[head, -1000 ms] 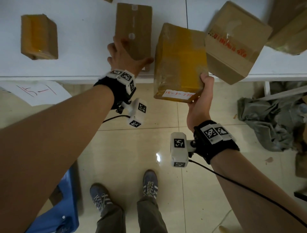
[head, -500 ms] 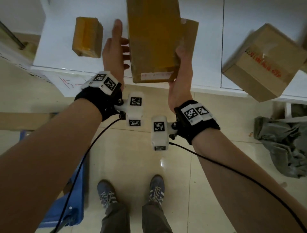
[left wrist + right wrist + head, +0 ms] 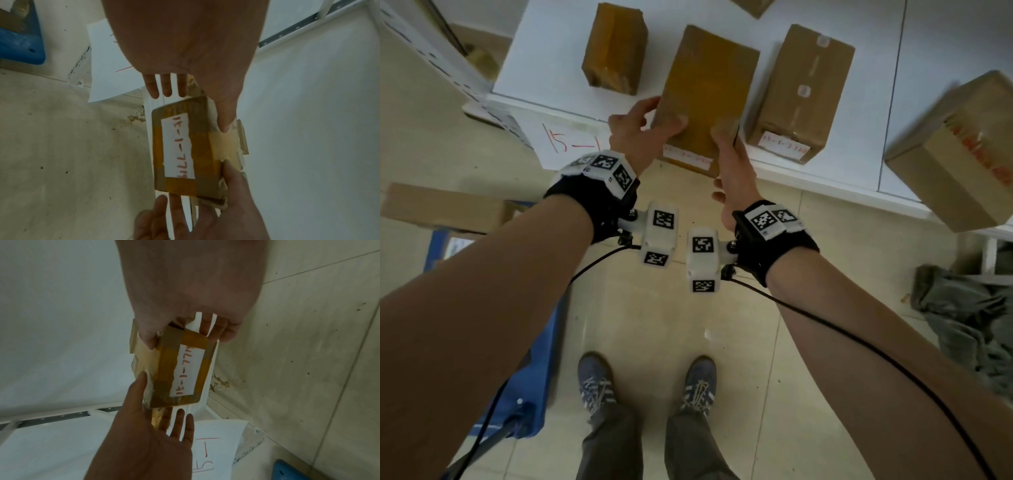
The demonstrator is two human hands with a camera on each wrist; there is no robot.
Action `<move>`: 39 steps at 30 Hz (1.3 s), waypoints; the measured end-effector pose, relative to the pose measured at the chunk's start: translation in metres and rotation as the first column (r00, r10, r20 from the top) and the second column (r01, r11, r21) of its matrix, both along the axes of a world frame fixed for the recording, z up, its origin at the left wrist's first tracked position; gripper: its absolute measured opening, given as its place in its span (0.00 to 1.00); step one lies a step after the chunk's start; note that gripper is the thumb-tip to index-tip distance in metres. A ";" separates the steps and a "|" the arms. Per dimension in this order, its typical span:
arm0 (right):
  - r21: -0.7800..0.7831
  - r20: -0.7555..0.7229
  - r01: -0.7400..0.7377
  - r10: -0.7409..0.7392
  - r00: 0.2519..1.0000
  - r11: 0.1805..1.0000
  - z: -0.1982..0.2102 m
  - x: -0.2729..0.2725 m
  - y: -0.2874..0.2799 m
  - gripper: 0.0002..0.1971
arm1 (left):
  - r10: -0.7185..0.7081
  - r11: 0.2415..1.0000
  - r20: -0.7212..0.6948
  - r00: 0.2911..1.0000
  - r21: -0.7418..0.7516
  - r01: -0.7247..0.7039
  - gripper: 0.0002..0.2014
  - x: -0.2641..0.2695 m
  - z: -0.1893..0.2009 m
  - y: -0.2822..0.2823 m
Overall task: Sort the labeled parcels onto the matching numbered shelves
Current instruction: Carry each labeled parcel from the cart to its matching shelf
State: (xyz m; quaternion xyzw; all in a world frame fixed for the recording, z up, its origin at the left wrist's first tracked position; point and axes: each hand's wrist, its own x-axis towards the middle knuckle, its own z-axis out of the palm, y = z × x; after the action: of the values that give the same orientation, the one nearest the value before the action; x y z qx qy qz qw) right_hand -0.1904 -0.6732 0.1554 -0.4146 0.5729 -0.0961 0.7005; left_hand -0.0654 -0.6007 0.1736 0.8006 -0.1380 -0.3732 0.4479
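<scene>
Both hands, left hand [image 3: 635, 132] and right hand [image 3: 732, 164], grip the taped parcel [image 3: 707, 92] by its near end, thumbs on top, at the white shelf [image 3: 544, 54] edge, between two other parcels [image 3: 616, 48].

Head view looks steeply down; wrist views look close along fingers; all share the parcel [image 3: 705, 89].

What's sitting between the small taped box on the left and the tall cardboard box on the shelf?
In the head view, the parcel gripped by the left hand and right hand lies between the small taped box and the tall cardboard box.
</scene>
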 end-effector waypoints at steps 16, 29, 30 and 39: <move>0.145 0.404 0.534 -0.543 0.737 0.833 -0.003 0.007 0.007 0.28 | 0.065 0.984 -0.208 0.976 -0.149 -0.097 0.34 0.005 -0.019 0.020; 0.089 -0.012 0.088 -0.088 0.996 0.992 -0.062 -0.002 0.134 0.09 | 0.142 0.988 -0.302 0.943 0.094 -0.119 0.04 -0.021 -0.083 0.170; 0.114 -0.047 0.028 -0.023 0.999 0.993 -0.070 -0.001 0.150 0.09 | 0.150 0.986 -0.312 0.938 0.122 -0.117 0.04 -0.021 -0.089 0.186; 0.299 -0.177 -0.243 0.304 0.936 0.923 -0.131 0.012 0.276 0.05 | 0.243 0.891 -0.376 0.894 0.452 -0.052 0.05 -0.009 -0.158 0.345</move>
State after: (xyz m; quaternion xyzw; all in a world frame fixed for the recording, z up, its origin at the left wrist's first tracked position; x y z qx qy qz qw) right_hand -0.1781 -0.3969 0.0242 -0.3987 0.5906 0.1295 0.6895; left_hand -0.0745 -0.2560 0.0154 0.7875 0.1109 -0.5229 0.3068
